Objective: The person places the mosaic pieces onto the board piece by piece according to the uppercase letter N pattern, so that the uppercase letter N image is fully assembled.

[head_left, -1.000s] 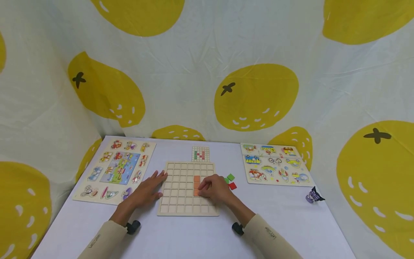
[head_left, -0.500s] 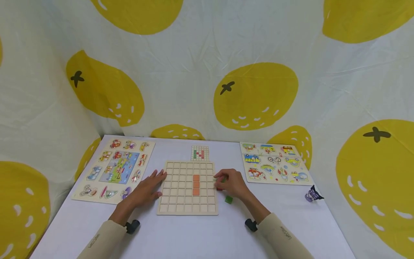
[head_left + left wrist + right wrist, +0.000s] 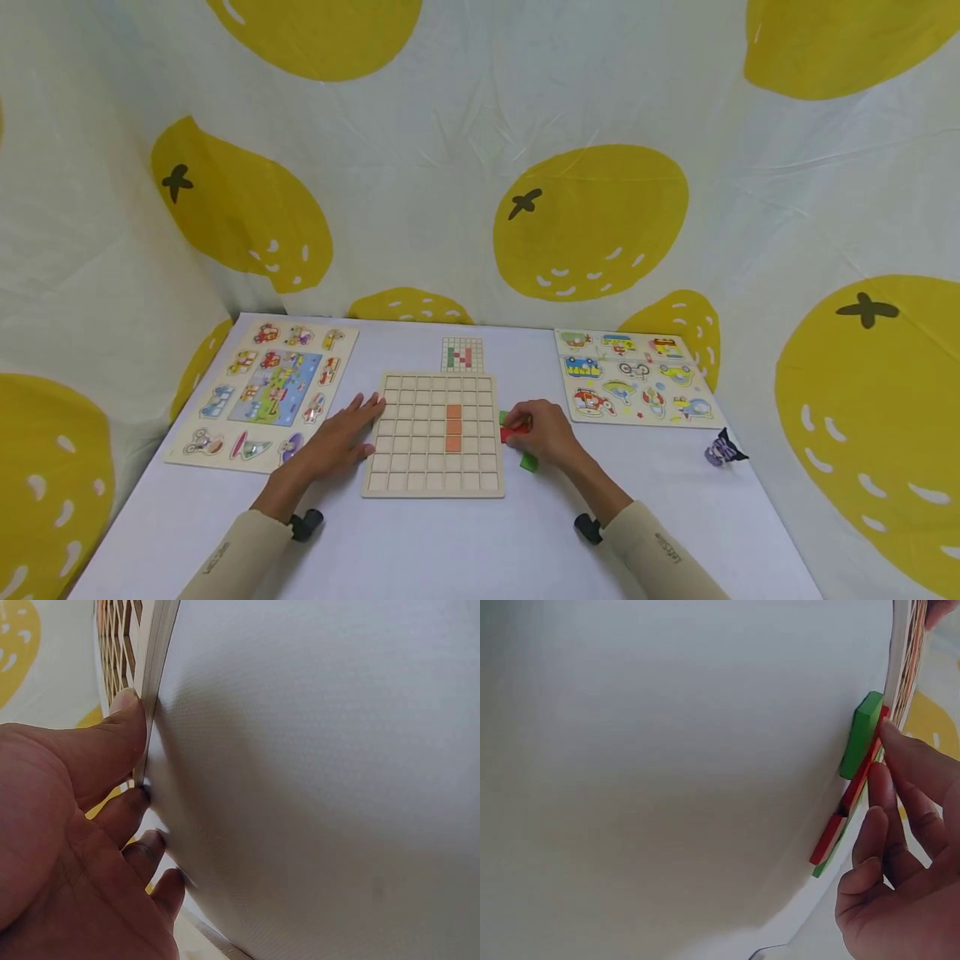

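Note:
A wooden grid board (image 3: 405, 483) lies flat on the table. Three orange square tiles (image 3: 453, 424) fill a vertical run of its cells. My left hand (image 3: 341, 437) rests at the board's left edge, its fingers loosely extended; in the left wrist view the thumb touches the rim. Just beyond the board's right edge, my right hand (image 3: 547, 433) has its thumb and fingers bent at a red tile (image 3: 507, 434), seeming to pinch it. A green tile (image 3: 529, 462) lies below that hand. In the right wrist view, another green tile (image 3: 862, 735) stands against the red ones, partly hidden by fingers.
Behind the board is a small pattern card (image 3: 462, 355) with a grid in green and red. Picture puzzle boards stand left (image 3: 217, 454) and right (image 3: 637, 400). A small purple-and-black figure (image 3: 723, 450) sits near the right table edge. Lemon-print cloth hangs behind.
My right hand left the orange tiles and moved right to the loose tiles beside the board. Those tiles shifted, with a green one now nearer the front. The left hand stayed put.

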A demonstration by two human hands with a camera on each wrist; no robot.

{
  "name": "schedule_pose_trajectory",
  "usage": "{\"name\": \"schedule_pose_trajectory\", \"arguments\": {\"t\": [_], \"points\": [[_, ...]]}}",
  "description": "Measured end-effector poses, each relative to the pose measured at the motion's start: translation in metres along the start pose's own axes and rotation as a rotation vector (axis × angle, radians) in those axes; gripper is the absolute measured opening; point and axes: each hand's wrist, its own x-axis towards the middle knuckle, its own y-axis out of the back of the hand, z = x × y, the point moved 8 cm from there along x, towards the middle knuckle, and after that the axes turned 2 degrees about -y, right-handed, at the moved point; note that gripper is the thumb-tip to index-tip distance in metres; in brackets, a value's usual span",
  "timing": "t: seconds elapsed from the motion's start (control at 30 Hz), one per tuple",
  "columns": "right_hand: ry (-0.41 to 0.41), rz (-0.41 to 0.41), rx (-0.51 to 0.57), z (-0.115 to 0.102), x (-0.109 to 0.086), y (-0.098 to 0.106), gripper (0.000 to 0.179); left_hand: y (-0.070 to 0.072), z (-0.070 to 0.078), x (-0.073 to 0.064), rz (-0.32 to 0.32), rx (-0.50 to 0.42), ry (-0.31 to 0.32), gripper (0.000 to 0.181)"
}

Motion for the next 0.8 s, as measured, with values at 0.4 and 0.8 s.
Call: {"name": "schedule_pose_trajectory", "arguments": {"t": [0.4,0.8], "points": [[0.044,-0.009,-0.088,-0.004,-0.004,0.0,0.02,0.0,0.0,0.0,-0.003,0.006,0.004,0.076],[0.059,0.022,0.085,-0.011,-0.019,0.0,0.016,0.0,-0.002,0.0,-0.011,0.003,0.025,0.077]]}}
